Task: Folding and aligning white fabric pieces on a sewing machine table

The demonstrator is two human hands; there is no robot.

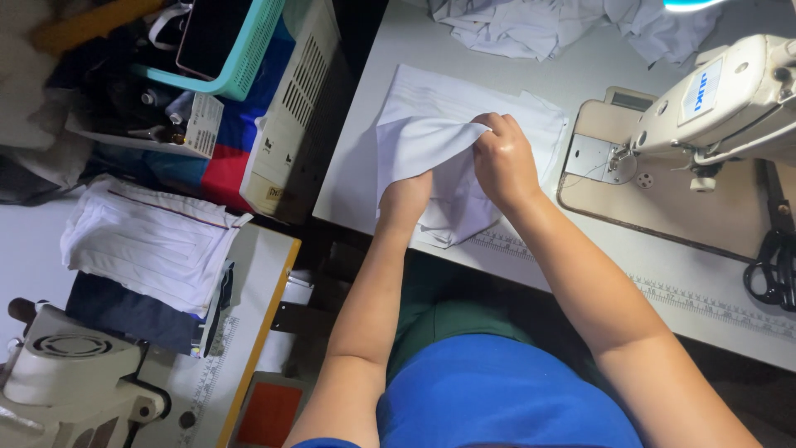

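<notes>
Both hands grip a small piece of soft, thin white cloth, creased and partly folded, held just above the worktop near its front edge. The left hand is tucked inside the cloth; the right hand pinches its top fold. Beneath lies a flat stack of white fabric. A cream sewing machine stands at the right, black scissors by the right edge, crumpled white fabric at the back. The smooth pale worktop sits in a dim workroom.

White cloth piece on white table; cream sewing machine; teal basket; black scissors.
</notes>
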